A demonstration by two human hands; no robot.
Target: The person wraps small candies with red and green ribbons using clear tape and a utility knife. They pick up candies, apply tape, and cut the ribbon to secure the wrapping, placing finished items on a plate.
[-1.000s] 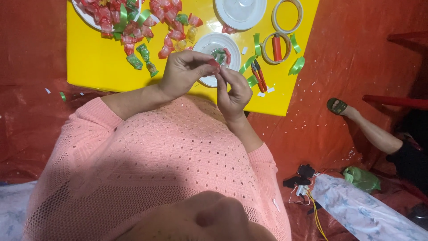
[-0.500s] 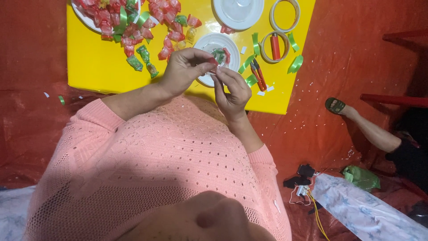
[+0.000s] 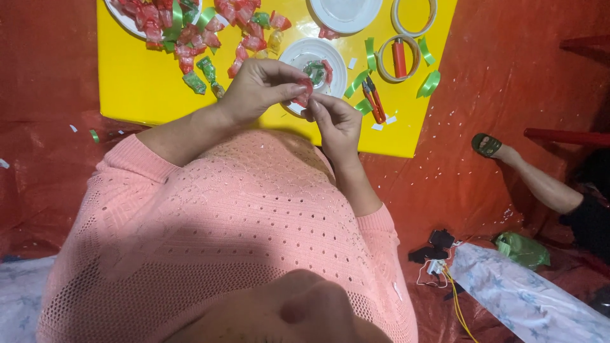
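My left hand [image 3: 257,89] and my right hand [image 3: 335,121] meet over the near edge of a yellow table [image 3: 136,82]. Both pinch one small red wrapped candy [image 3: 304,94] between their fingertips. Just beyond the hands stands a small white plate [image 3: 293,54] holding a few red and green pieces. A heap of red and green wrapped candies [image 3: 190,28] spreads over the table's far left, partly on a white dish. My pink knitted sleeves fill the lower half of the view.
Another white plate [image 3: 346,11], two tape rings [image 3: 413,13], a red cutter [image 3: 399,57], red-handled scissors [image 3: 373,100] and green ribbon strips [image 3: 429,82] lie at the right. Another person's sandalled foot [image 3: 489,146] rests on the red floor. Cables and a green bag [image 3: 522,249] lie lower right.
My hands have stayed together on the red candy, with only small finger shifts. The view has drifted slightly.
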